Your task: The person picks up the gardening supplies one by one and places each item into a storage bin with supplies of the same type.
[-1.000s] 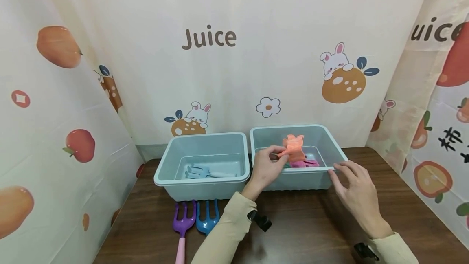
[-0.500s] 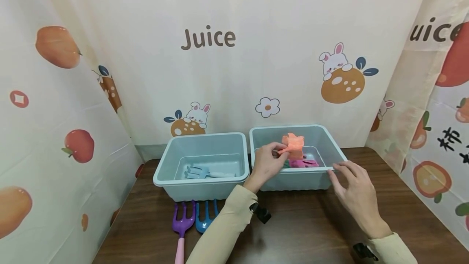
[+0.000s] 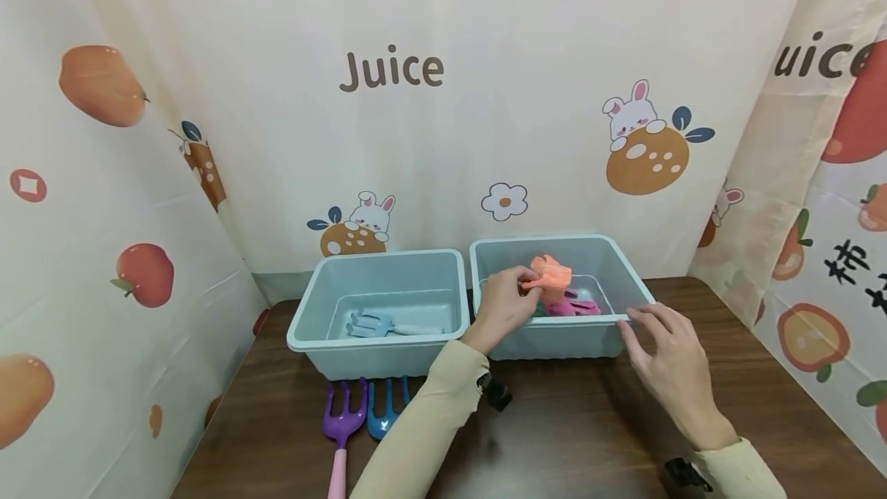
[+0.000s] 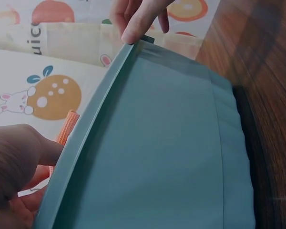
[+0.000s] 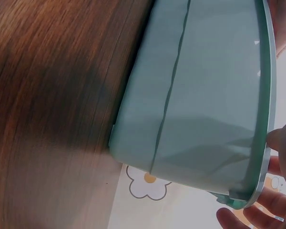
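Observation:
My left hand (image 3: 502,308) reaches over the front rim of the right pale blue bin (image 3: 575,343). Between thumb and fingers it pinches the thin end of an orange ribbed plastic toy (image 3: 554,282), whose exact kind I cannot tell. That toy is held inside the bin, above a pink toy (image 3: 578,307); a bit of green toy (image 3: 540,310) peeks out beside it. At the bin's front right corner, my right hand (image 3: 671,364) grips the rim, thumb outside and fingers over the edge. The left wrist view shows only a strip of the orange toy (image 4: 69,126) behind the rim.
Left of it stands a second pale blue bin (image 3: 388,362) holding a light blue toy fork (image 3: 374,324). A purple toy fork with a pink handle (image 3: 343,428) and a blue toy fork (image 3: 383,422), partly behind my left sleeve, lie on the wooden table (image 3: 568,430).
The orange toy has turned and shifted slightly left and lower in my left hand, still over the pink toy. My right hand stays at the bin's corner.

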{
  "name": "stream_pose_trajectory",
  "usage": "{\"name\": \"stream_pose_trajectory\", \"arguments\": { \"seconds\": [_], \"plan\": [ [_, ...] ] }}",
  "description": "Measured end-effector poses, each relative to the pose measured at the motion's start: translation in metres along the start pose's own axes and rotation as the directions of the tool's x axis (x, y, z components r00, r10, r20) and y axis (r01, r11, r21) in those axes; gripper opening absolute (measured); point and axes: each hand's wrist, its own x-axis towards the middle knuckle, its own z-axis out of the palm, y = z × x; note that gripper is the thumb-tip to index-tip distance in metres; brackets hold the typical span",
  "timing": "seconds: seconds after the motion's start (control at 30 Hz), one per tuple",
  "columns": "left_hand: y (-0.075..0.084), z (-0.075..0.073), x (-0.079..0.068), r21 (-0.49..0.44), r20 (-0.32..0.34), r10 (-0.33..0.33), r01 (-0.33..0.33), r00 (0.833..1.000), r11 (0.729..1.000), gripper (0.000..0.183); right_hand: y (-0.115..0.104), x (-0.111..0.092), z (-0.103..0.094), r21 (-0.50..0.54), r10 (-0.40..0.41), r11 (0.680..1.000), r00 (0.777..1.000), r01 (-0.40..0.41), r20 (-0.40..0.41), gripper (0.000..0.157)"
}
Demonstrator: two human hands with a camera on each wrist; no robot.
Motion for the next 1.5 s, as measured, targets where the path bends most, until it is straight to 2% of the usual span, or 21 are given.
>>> {"name": "stream_pose_trajectory", "arguments": {
  "seconds": [0.2,0.5,0.83,1.07,1.33,1.5],
  "plan": [
    [0.000,0.001,0.001,0.009,0.002,0.008,-0.008,1.000,1.000,0.023,0.000,0.001,0.000,-0.006,0.011,1.000,1.000,-0.011,0.006,0.031],
    [0.003,0.001,-0.002,0.115,0.039,0.032,-0.036,0.999,0.993,0.022,0.001,-0.001,0.000,-0.004,0.001,1.000,1.000,-0.001,-0.006,0.032],
    [0.013,-0.009,-0.012,0.081,0.028,0.107,-0.109,0.994,0.991,0.022,0.002,0.001,-0.001,-0.004,-0.001,1.000,1.000,0.001,-0.005,0.031],
    [0.011,-0.011,-0.018,0.099,0.010,0.159,-0.159,0.987,0.982,0.020,0.004,0.000,0.000,-0.009,-0.004,1.000,1.000,0.004,-0.007,0.029],
    [0.008,-0.017,-0.027,0.065,-0.022,0.221,-0.220,0.975,0.973,0.017,0.005,-0.001,0.000,-0.011,-0.010,1.000,1.000,0.009,-0.013,0.030],
    [0.005,-0.022,-0.031,0.077,-0.003,0.246,-0.245,0.969,0.967,0.016,0.005,0.000,0.001,-0.011,-0.006,1.000,1.000,0.006,0.007,0.030]
  ]
}}
